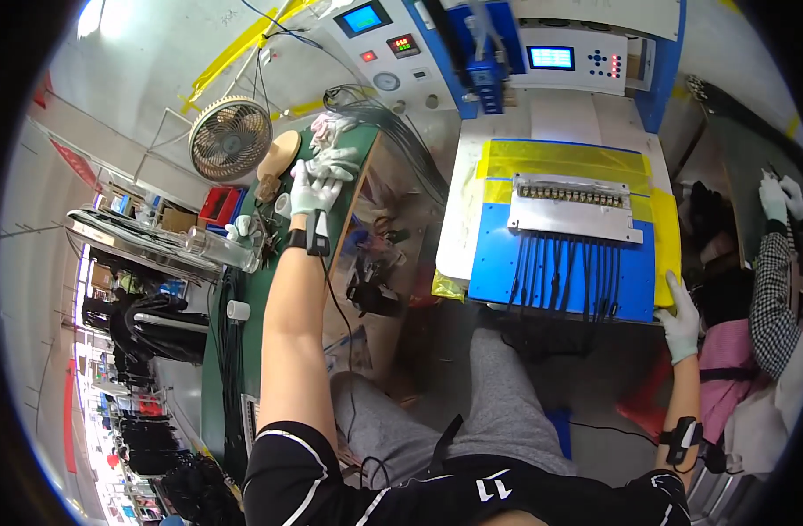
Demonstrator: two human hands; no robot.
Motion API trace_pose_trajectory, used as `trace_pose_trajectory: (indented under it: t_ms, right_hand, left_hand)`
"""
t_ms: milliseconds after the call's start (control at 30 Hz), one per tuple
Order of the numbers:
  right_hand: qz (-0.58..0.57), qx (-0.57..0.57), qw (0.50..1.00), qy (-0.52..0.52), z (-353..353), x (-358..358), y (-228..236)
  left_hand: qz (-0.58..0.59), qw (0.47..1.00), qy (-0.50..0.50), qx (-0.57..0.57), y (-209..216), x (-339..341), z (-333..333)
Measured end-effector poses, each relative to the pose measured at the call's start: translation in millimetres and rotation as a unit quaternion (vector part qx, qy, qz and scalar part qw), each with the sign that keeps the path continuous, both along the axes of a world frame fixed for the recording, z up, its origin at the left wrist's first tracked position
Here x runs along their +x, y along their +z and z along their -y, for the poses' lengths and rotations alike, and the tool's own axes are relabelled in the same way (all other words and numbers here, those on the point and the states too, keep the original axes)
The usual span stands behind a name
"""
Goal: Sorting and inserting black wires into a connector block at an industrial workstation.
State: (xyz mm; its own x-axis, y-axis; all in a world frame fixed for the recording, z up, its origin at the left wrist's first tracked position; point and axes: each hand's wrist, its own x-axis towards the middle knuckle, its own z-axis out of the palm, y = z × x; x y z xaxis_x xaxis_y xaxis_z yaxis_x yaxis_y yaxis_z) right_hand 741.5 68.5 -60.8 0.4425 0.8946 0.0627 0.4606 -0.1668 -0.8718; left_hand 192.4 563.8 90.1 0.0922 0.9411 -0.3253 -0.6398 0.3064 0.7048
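In a white glove, my left hand (pixel 314 191) reaches over the green table at the left, its fingers stretched out beside a small pile of white gloves (pixel 335 161). My right hand (pixel 679 323), also gloved, is at the near right corner of a blue board (pixel 493 254) with yellow film (pixel 563 158) over its far and right sides. Its fingers lie along the edge there; their undersides are hidden. On the board rests a metal fixture (pixel 577 215) holding a row of small connectors (pixel 572 195). Several black cables (pixel 566 272) hang from it toward me.
A machine with a lit screen (pixel 550 58) and a blue head (pixel 486 83) stands behind the board. A control panel (pixel 386 48), a fan (pixel 231 138) and cable bundles (pixel 230 368) are at the left. Another person's gloved hands (pixel 778 196) work at the far right.
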Motion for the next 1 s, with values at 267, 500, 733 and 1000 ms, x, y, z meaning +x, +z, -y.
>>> trace_pose_trajectory:
  t_ms: [267,500,733,1000]
  right_hand:
    - [0.071,0.150,0.976,-0.140,10.9,-14.5,40.0]
    - [-0.319,0.029,0.862,0.393,-62.6,-123.6,90.1]
    - [-0.349,-0.194,0.701,0.591,-101.4,-316.6,81.5]
    - [-0.238,-0.225,0.600,0.730,-76.0,-462.1,95.1]
  left_hand:
    - [-0.270,0.939,-0.006,0.210,-19.4,-96.5,95.5]
    - [-0.339,0.934,-0.048,0.103,21.4,-105.5,344.0]
    - [-0.660,0.736,0.026,0.151,23.5,-209.4,523.5]
    - [-0.843,0.447,0.296,-0.050,-31.2,-346.1,689.4]
